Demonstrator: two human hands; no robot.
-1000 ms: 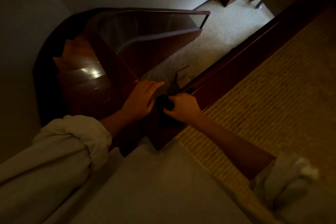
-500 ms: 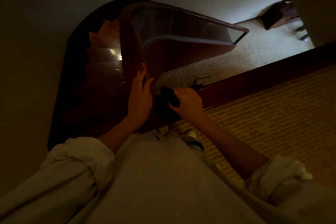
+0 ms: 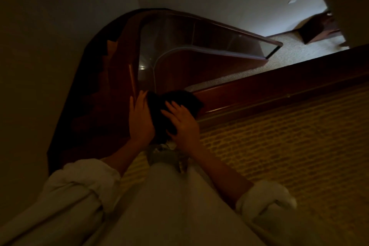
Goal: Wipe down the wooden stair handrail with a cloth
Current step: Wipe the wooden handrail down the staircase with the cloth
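Handrail (image 3: 235,30) wood is curving from us toward two o'clock, and we are pressing the dark cloth (image 3: 159,110) on its near end. Our right hand (image 3: 183,124) is spreading its fingers flat on the cloth. Our left hand (image 3: 140,120), at its nine o'clock, is laying straight fingers together. We are judging the job barely begun: the descending curve is waiting.

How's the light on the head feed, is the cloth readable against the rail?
Head view: very dim; the dark cloth merges with the handrail, its edges hard to trace; the left hand and right hand are readable; only the lower floor is brightly lit; a small glint shows on the glass panel.
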